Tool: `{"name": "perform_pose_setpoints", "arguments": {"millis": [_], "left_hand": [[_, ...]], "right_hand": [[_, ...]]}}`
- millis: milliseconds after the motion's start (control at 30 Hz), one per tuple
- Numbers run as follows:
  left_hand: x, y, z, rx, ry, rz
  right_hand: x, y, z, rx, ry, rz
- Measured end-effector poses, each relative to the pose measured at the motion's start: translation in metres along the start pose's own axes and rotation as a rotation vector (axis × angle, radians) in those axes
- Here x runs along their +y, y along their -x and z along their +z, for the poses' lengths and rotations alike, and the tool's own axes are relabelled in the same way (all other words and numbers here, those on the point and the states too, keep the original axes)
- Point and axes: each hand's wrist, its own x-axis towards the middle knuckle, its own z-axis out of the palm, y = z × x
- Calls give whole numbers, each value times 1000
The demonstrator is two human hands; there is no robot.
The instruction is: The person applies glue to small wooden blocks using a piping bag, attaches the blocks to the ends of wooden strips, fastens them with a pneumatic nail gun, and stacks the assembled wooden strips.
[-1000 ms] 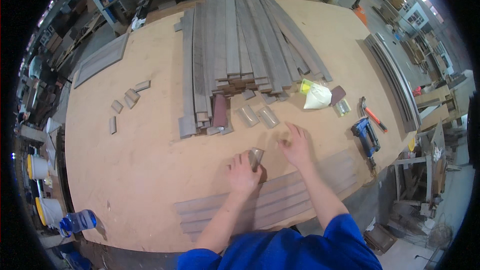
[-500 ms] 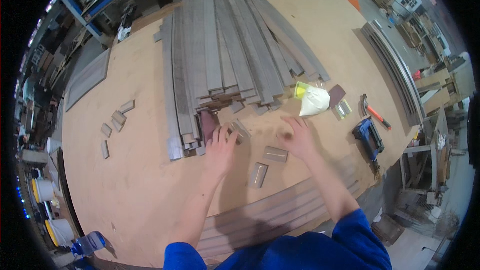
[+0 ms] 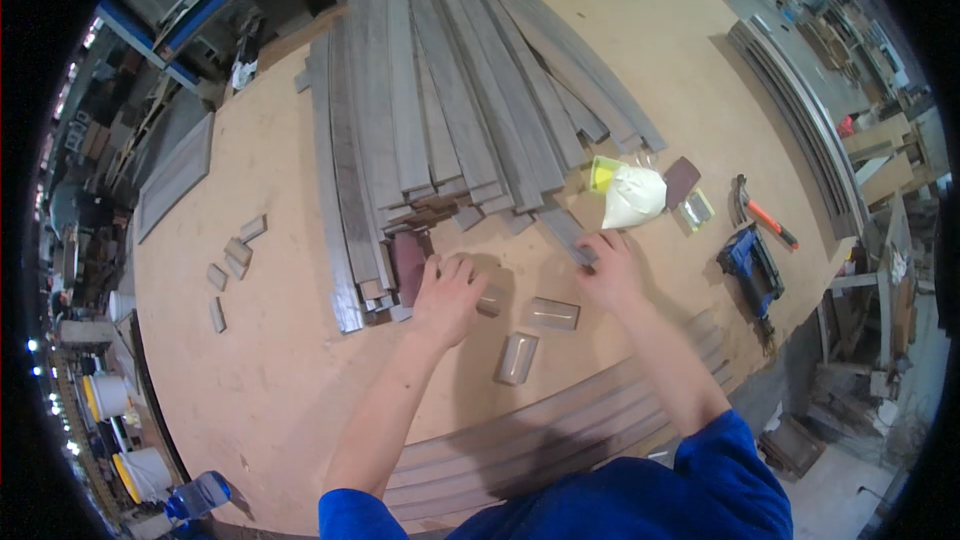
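Note:
My right hand (image 3: 608, 268) is closed on the near end of a grey wood strip (image 3: 562, 227) that sticks out from the stack of strips (image 3: 440, 90). With its fingers curled downward, my left hand (image 3: 447, 295) is closed at one end of a small wood block (image 3: 491, 300); its fingertips are mostly hidden. A maroon sheet of sandpaper (image 3: 409, 262) lies just left of that hand, against the stack's near end. Two more small blocks, one (image 3: 554, 313) below my right hand and another (image 3: 517, 358) nearer me, each bear a pale line on top.
Right of the stack are a white bag (image 3: 634, 196), a yellow-green container (image 3: 604, 173), a hammer (image 3: 765, 215) and a blue nail gun (image 3: 750, 270). Several small blocks (image 3: 237, 252) lie left. Long strips line the near edge (image 3: 560, 420) and right edge (image 3: 800, 120).
My right hand has closed on a strip's end, which now juts out from the stack. The small block by my left hand has shifted nearer to me.

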Motion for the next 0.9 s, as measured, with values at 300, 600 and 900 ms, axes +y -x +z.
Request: {"name": "perform_pose_setpoints", "arguments": {"millis": [300,600,900], "left_hand": [[2,-1,1,31,160,-52],[24,8,9,35,295,-175],[59,73,18,514,626,-498]], "right_hand": [[20,21,8,95,-119,48],[-61,-48,44,250,53,-148],[-52,-60,69,228,161,-117]]}}
